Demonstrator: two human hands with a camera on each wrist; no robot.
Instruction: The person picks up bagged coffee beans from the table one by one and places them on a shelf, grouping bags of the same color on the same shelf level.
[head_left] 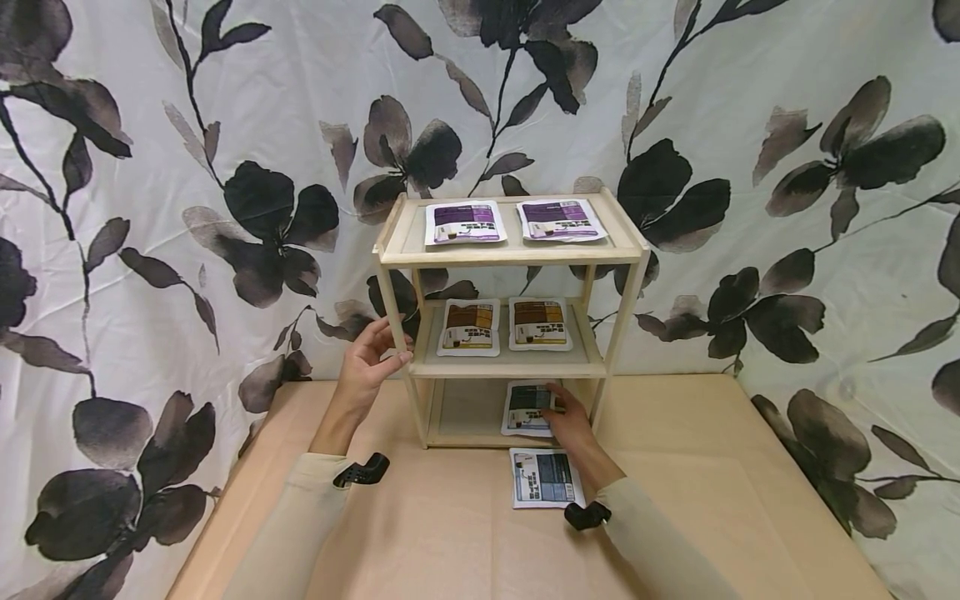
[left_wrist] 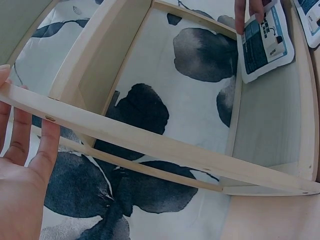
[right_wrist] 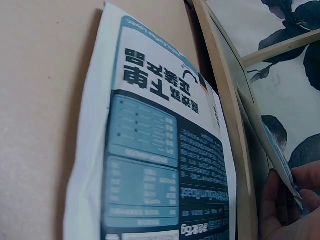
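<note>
A small three-tier wooden shelf (head_left: 510, 260) stands against the patterned cloth. On its lowest tier lies a white and blue coffee pouch (head_left: 522, 408), tilted up in the right wrist view, its edge pinched by my right hand (head_left: 573, 427). My left hand (head_left: 363, 368) holds the shelf's front left post (left_wrist: 120, 131) near the middle tier, thumb on one side and fingers behind. A second blue coffee pouch (head_left: 543, 482) lies on the table before the shelf, below my right wrist; its printed back fills much of the right wrist view.
Two brown and yellow pouches, the left one (head_left: 468, 327) and the right one (head_left: 539, 324), lie on the middle tier. The top tier carries two purple pouches, left (head_left: 466, 223) and right (head_left: 561, 220). A floral cloth (head_left: 285, 100) hangs behind the tan table (head_left: 675, 467).
</note>
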